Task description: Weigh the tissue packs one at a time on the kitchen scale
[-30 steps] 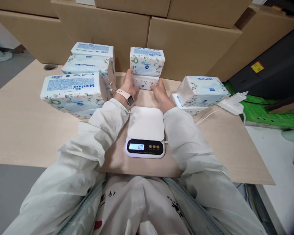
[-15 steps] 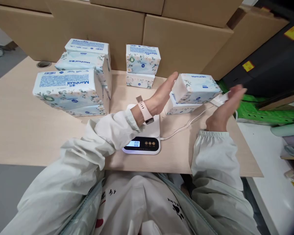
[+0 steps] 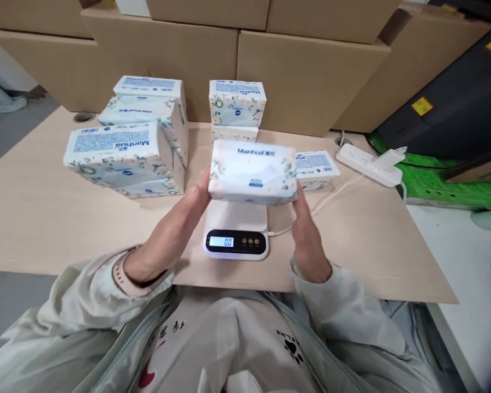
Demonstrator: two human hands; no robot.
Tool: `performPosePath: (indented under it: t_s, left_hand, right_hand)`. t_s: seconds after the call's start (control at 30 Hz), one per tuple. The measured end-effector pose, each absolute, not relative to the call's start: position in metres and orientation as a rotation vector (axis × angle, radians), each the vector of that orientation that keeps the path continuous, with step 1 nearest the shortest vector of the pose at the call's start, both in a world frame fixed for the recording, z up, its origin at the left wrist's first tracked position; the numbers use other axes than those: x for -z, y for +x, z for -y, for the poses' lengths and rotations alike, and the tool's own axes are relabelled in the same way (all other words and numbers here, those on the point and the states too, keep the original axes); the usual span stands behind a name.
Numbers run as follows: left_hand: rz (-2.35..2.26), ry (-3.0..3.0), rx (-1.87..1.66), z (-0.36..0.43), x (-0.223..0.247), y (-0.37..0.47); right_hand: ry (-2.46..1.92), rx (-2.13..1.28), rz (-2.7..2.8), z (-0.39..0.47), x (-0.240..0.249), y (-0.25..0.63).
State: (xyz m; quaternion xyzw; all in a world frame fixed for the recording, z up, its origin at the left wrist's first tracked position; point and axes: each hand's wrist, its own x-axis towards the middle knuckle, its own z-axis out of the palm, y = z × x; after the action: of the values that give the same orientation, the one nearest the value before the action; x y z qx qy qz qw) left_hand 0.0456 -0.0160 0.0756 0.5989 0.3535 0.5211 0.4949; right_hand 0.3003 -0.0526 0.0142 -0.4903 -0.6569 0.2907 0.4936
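Observation:
Between my two palms I hold a tissue pack (image 3: 251,172), pale blue and white with a leaf print, above a white digital scale (image 3: 237,218). The scale's lit display reads 0.0. My left hand (image 3: 180,226) presses the pack's left end, and my right hand (image 3: 306,234) presses its right end. The fingers are partly hidden behind the pack. Just behind it on the right, another tissue pack (image 3: 317,169) lies on the table, partly covered. Farther back, a stack of two packs (image 3: 237,103) stands near the boxes.
Several stacked tissue packs (image 3: 114,150) stand on the left of the wooden table (image 3: 36,218). Cardboard boxes (image 3: 311,82) wall off the back. On the right lies a white power strip (image 3: 370,164), and a white cable (image 3: 339,191) runs to the scale.
Both hands have closed on the upper pack of the right-hand stack. They have lifted it leftward over the scale, leaving the lower pack on the table.

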Motion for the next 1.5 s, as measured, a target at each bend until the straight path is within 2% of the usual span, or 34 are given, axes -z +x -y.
performPosePath:
  t_s: [0.1, 0.33, 0.6, 0.8, 1.5]
  left_hand:
    - [-0.845, 1.394, -1.052, 0.030, -0.054, 0.023]
    - [-0.908, 1.345, -1.034, 0.028, -0.018, 0.005]
    - [-0.911, 1.556, -1.336, 0.014, 0.012, -0.001]
    - [-0.881, 1.520, -1.337, 0.013, 0.016, -0.005]
    - [-0.957, 1.315, -1.337, 0.014, 0.011, 0.000]
  right_hand:
    - [-1.207, -0.808, 1.623, 0.063, 0.009, 0.291]
    - [-1.229, -0.767, 1.618, 0.059, 0.024, 0.286]
    - [-1.183, -0.280, 0.927, 0.038, 0.017, 0.291]
    - [-1.184, -0.255, 0.611, 0.031, 0.005, 0.297]
    - [-1.157, -0.301, 0.631, 0.034, 0.000, 0.294]
